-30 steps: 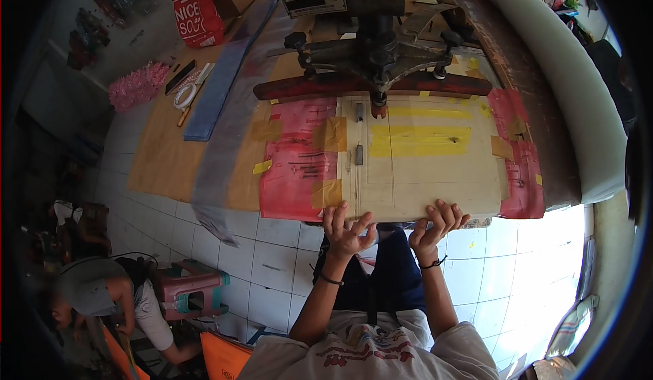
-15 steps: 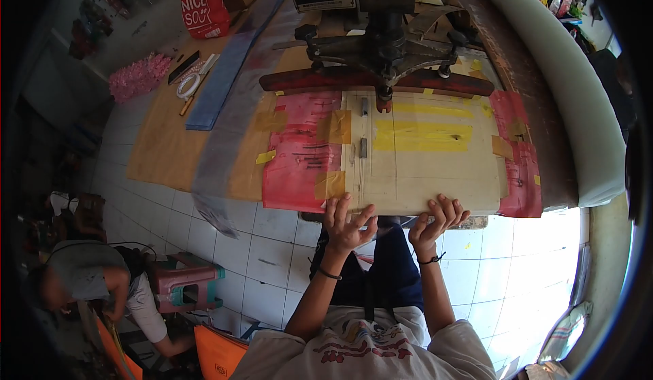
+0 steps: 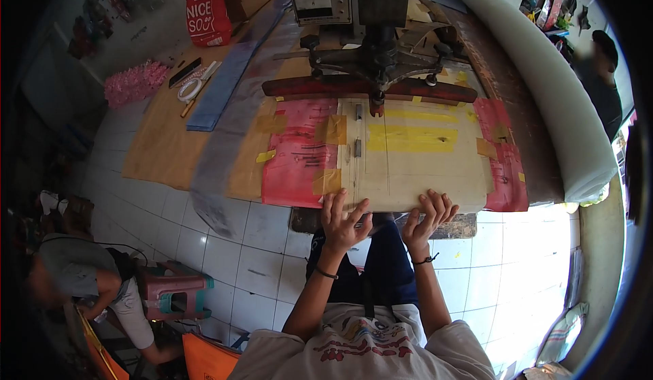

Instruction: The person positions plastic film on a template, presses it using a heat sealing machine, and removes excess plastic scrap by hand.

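My left hand lies on the front edge of a beige board, fingers spread and thumb out to the side. Further along that edge, my right hand rests with its fingers stretched over the top. Neither hand holds anything loose. Pink-red sheets are taped at both ends of the board, and yellow tape crosses it. Two small metal pieces, one of them a grey block, sit on its left part. Over the back of the board hangs a long dark red bar on a black machine arm.
A control box stands behind the bar. Left on the table are a blue strip, a white tape roll and a red bag. A thick white roll runs along the right. One person sits lower left; another stands far right.
My view has shifted slightly, so the board appears a little further left. Both hands stay on its front edge. A person in dark clothes now shows more fully at the far right.
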### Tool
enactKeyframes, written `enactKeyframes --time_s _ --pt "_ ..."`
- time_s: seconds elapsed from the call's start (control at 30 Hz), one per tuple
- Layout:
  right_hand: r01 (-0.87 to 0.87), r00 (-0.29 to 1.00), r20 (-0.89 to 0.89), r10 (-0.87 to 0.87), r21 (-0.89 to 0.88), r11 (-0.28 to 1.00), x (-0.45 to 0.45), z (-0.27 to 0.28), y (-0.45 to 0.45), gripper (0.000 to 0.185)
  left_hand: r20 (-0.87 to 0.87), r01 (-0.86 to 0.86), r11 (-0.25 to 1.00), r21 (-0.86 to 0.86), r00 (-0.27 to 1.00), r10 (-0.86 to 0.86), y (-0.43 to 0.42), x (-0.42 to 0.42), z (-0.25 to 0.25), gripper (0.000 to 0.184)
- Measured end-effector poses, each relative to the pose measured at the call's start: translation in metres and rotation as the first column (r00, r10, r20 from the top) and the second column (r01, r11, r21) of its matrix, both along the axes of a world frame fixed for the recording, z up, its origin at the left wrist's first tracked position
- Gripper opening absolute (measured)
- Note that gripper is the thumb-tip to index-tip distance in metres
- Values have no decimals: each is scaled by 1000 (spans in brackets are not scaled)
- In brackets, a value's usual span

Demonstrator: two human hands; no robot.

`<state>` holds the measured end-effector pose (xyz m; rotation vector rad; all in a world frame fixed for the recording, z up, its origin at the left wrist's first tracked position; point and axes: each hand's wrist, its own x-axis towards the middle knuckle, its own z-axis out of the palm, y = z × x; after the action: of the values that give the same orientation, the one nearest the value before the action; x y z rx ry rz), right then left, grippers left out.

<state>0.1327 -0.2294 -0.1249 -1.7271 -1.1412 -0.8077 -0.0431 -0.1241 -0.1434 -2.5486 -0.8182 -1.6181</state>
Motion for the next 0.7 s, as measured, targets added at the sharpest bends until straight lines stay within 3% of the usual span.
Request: enactKeyframes --time_s 0.27,0.3,0.43,0.53,0.57,0.7 --pt "-21 989 -148 3 -120 993 -25 53 -15 31 67 -4 1000 -3 998 4 -2 5 13 50" --pt "-54 987 -158 41 -73 996 -26 63 -16 29 67 2 1000 -13 998 -1 -3 4 13 49" --pt "-198 964 -211 161 -168 966 -23 113 -3 24 26 42 997 -62 999 -40 -7 0 10 54" --pt "-344 892 -383 240 -233 910 -21 137 22 31 30 42 997 -63 999 -40 -4 0 12 50" --pt "-325 925 -309 220 -348 879 -15 140 28 37 32 44 997 -67 999 -42 -6 0 14 50" --pt "-338 941 -209 267 -503 796 13 134 67 48 44 38 997 -65 998 -35 -5 1 21 49"
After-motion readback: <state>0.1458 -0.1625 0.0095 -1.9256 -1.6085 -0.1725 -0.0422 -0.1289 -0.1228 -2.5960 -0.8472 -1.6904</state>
